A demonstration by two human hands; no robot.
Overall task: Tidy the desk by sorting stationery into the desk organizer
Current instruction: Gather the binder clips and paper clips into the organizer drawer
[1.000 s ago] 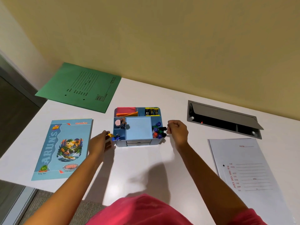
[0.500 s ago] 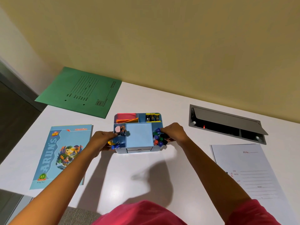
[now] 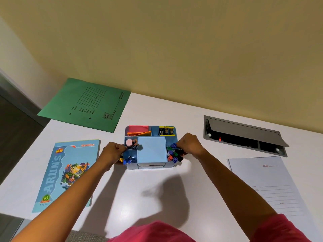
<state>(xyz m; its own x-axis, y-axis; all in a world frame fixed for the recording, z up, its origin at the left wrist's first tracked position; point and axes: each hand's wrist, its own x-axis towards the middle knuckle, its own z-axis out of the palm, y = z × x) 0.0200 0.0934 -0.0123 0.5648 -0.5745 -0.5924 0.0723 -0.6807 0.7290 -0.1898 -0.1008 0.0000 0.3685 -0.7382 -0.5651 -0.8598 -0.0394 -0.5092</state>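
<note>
A blue desk organizer [image 3: 151, 151] stands in the middle of the white desk [image 3: 157, 189]. Its compartments hold pink and orange sticky notes [image 3: 139, 130], staplers with yellow trim [image 3: 166, 131], a pink eraser [image 3: 129, 142], and several coloured markers [image 3: 173, 153] on the right. My left hand [image 3: 112, 154] grips the organizer's left side, fingers curled at its wall. My right hand [image 3: 189, 144] grips the right side, next to the markers. Small yellow and blue pieces [image 3: 125, 160] sit at the organizer's front left corner.
A green file folder [image 3: 87, 104] lies at the back left, a blue "Arun's" notebook [image 3: 67, 173] at the left, a white printed form [image 3: 269, 186] at the right. A grey cable hatch [image 3: 244, 135] is open at the back right. The wall stands close behind.
Both hands have moved in from beside the organizer and now grip its two sides. The camera has tilted slightly.
</note>
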